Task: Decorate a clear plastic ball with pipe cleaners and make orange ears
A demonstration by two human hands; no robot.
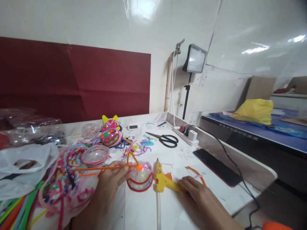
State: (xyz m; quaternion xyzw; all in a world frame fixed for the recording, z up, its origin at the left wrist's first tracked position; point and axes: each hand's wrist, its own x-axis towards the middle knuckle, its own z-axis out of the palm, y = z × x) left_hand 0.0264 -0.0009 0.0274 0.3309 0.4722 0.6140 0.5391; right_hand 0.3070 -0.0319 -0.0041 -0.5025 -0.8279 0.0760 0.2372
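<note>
My left hand point(112, 179) pinches an orange pipe cleaner point(100, 168), one end of which is bent into a triangle loop. Just right of those fingers, a clear plastic dome point(141, 179) with an orange pompom and a red pipe-cleaner mouth rests on the white table point(141, 210). A yellow hot glue gun point(161, 179) lies beside the dome, its nozzle pointing away from me and a pale glue stick trailing toward me. My right hand point(195, 191) is closed around the gun's handle, with the fingertips partly hidden.
Black-handled scissors point(168, 139), a phone point(217, 166) and a power strip point(188, 135) lie toward the right. A decorated mask-like figure point(111, 132) stands at the back. Tangled pipe cleaners point(79, 188), another clear dome point(95, 155) and a white plastic bag point(26, 166) crowd the left.
</note>
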